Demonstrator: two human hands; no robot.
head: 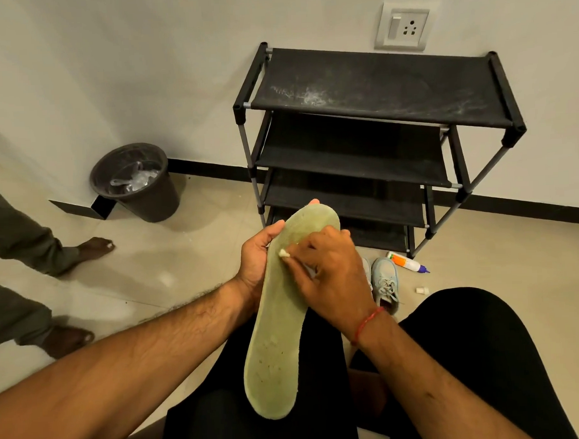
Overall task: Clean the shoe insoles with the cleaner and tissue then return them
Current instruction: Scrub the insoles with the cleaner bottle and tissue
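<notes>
A pale green insole (276, 339) stands lengthwise above my lap, its toe end pointing away from me. My left hand (258, 257) grips its upper left edge from behind, with fingertips showing past the toe. My right hand (330, 280) lies on the upper part of the insole and pinches a small white wad of tissue (284, 253) against its surface. A light grey shoe (385, 283) sits on the floor just right of my right hand. The cleaner bottle (407, 262), white with an orange label and blue tip, lies on its side beside the shoe.
A black four-tier shoe rack (375, 92) stands against the wall ahead. A dark waste bin (137, 182) with clear plastic inside sits at the left by the wall. Another person's legs and feet (90, 249) are at the far left. A small white cap (421, 290) lies on the floor.
</notes>
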